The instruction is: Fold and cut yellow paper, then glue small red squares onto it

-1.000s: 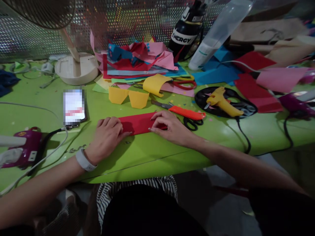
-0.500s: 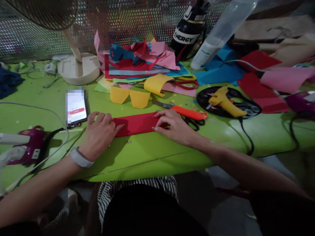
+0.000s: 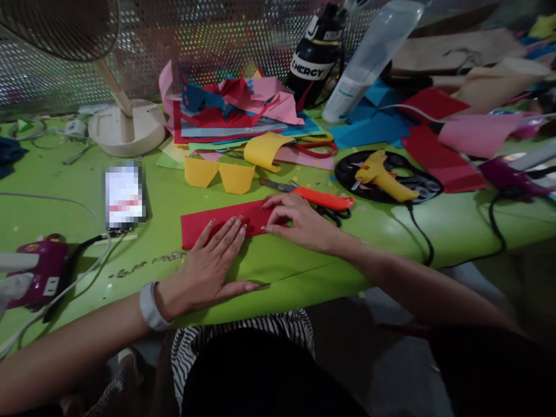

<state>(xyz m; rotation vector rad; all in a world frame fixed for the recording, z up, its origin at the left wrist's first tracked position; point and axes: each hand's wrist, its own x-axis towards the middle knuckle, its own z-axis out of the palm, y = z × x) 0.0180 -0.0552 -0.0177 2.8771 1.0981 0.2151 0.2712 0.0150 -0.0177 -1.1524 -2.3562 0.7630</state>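
Note:
A folded strip of red paper [image 3: 195, 225] lies on the green table. My left hand [image 3: 212, 255] is laid flat across its lower middle, fingers stretched, thumb apart on the tabletop. At the strip's right end, my right hand [image 3: 299, 223] is curled over the paper with thumb and index fingertips on it, holding it down; the hand covers that end. Just behind the right hand are an orange cutter [image 3: 328, 198] and black scissor handles [image 3: 334, 215]. A yellow paper piece shaped like two joined lenses [image 3: 219, 175] lies behind the strip.
A yellow glue gun [image 3: 384, 176] rests on a black dish to the right. Stacked coloured papers [image 3: 234, 130], a black bottle [image 3: 313, 63] and a clear bottle [image 3: 369, 63] stand behind. To the left are a phone [image 3: 124, 194], a fan base [image 3: 128, 127], cables and a purple device [image 3: 37, 266].
My left hand has moved from the strip's left end to its middle and flattened out, uncovering that end. My right hand stays at the right end. The view has shifted slightly.

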